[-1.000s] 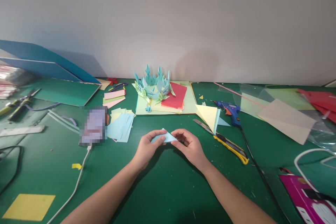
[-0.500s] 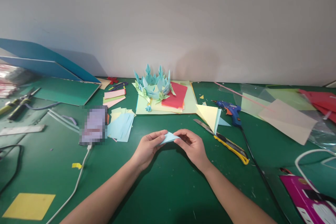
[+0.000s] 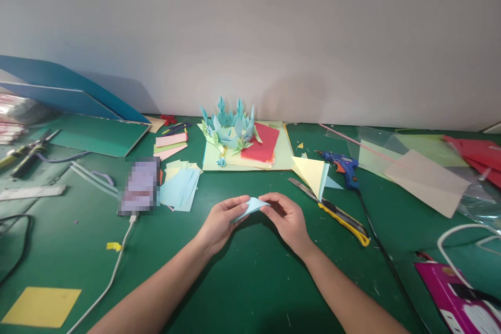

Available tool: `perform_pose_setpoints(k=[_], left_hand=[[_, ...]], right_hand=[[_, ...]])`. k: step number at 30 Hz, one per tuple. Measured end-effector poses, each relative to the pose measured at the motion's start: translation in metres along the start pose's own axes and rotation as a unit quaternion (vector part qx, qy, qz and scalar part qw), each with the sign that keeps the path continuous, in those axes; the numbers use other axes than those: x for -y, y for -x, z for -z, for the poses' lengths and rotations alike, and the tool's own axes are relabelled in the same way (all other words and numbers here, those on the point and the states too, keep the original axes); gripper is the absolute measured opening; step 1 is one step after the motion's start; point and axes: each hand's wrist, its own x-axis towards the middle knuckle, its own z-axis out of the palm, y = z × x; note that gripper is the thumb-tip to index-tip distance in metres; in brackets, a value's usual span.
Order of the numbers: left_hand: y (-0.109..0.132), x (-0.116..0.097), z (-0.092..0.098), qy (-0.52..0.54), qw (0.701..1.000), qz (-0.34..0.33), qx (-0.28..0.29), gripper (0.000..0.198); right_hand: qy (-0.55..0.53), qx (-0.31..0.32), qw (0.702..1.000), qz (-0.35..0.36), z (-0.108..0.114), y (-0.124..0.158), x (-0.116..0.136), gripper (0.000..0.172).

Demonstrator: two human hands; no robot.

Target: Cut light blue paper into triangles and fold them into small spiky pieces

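Note:
A small light blue folded paper [image 3: 254,204] is held between my two hands above the green table. My left hand [image 3: 222,220] pinches its left end with thumb and fingers. The right tip is between the thumb and fingers of my right hand [image 3: 286,219]. Beyond the hands stands a ring-shaped blue and green paper piece [image 3: 229,128] on stacked sheets. Left of my left hand lie light blue paper slips [image 3: 182,188]. Folded yellow and blue papers [image 3: 313,173] rest to the right, by a yellow cutter knife [image 3: 344,224].
A blue glue gun [image 3: 342,164] with a black cable lies at the right, near clear plastic and paper sheets [image 3: 428,180]. A magenta power strip [image 3: 446,287] is at the lower right. At the left are a blurred-out phone [image 3: 140,185], its white cable, and pliers [image 3: 31,156].
The folded paper is tilted slightly differently between my fingers. Both hands have hardly moved, and the view has shifted very slightly.

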Motion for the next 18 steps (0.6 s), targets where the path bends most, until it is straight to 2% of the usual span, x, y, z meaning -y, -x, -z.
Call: perform_pose_setpoints(k=[5,14,18], left_hand=[[-0.0001,0.0009,-0.0008,-0.002,1.0,-0.011,-0.005,0.021],[0.0008,0.0036,-0.0037,-0.005,1.0,-0.016,-0.001,0.027],[0.0006,0.006,-0.0025,-0.026,0.998,-0.049,0.008,0.035]], right_hand=[[0.018,-0.007,1.0,0.024,-0.0018,-0.0002,-0.0003,0.012],[0.032,-0.006,0.999,0.021,-0.0014,0.0012,-0.0016,0.015],[0.021,0.007,1.0,0.006,-0.0018,0.001,-0.0011,0.017]])
